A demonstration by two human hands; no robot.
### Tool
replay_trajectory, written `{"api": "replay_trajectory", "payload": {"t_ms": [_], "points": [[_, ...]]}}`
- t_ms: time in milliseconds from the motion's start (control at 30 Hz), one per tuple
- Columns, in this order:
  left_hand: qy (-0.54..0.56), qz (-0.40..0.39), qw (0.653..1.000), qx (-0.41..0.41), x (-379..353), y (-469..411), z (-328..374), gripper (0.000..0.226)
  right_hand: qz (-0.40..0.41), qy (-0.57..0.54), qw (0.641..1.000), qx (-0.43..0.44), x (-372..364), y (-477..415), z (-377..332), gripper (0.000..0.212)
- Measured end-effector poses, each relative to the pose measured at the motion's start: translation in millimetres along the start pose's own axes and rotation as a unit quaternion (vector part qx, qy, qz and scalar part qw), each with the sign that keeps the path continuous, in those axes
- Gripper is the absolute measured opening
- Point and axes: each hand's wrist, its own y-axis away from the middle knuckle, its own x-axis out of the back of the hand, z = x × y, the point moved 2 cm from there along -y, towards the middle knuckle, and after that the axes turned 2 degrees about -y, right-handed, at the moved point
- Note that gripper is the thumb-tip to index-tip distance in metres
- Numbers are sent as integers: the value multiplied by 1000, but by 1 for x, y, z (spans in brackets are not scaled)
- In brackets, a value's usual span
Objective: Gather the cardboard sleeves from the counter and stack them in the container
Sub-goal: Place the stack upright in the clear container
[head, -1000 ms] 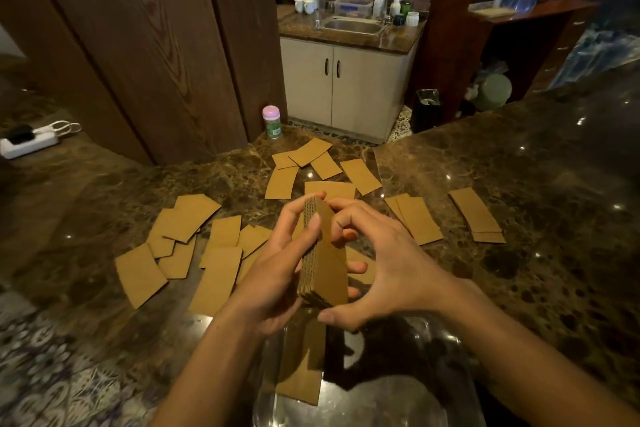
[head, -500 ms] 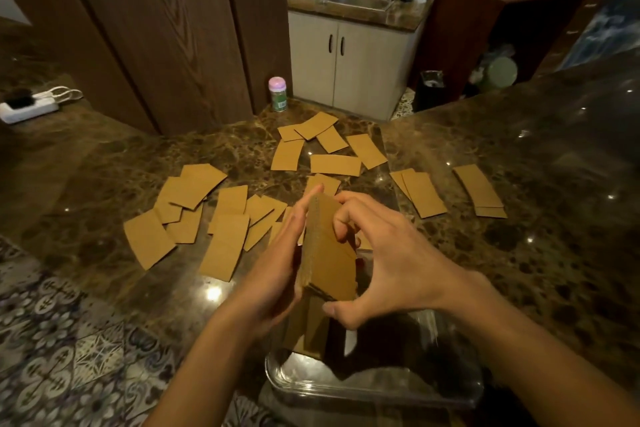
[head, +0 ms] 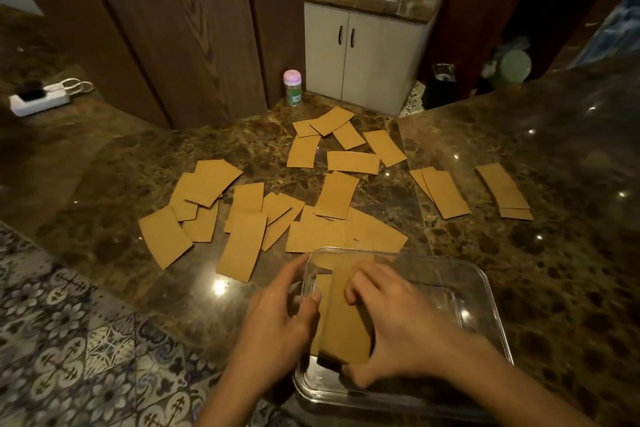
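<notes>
A stack of brown cardboard sleeves (head: 346, 329) lies inside the clear plastic container (head: 485, 291) at the near edge of the marble counter. My right hand (head: 394, 322) grips the stack, fingers curled over its top and thumb under its near end. My left hand (head: 280, 319) rests at the container's left wall, thumb touching the stack's left edge, fingers loosely spread. Several loose sleeves (head: 242, 243) lie scattered on the counter beyond the container, with a pair (head: 443, 192) and another pair (head: 504, 189) off to the right.
A small green bottle with a pink cap (head: 293, 87) stands at the counter's far edge. A white power strip (head: 38, 100) sits far left. Patterned floor tiles (head: 69, 340) show below the counter's left edge. A sink cabinet (head: 367, 45) stands behind.
Both hands have lowered the stack from upright above the container to lying flat inside it. My head has tilted down, bringing the whole container into view.
</notes>
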Motion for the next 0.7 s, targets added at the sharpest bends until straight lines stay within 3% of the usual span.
{"api": "replay_trajectory", "payload": {"t_ms": [367, 700], "points": [[6, 47, 999, 24, -5, -4, -12, 47, -7, 45, 999, -4, -35, -28, -9, 96], [-15, 54, 998, 19, -4, -3, -7, 49, -34, 83, 995, -47, -39, -36, -17, 84]]}}
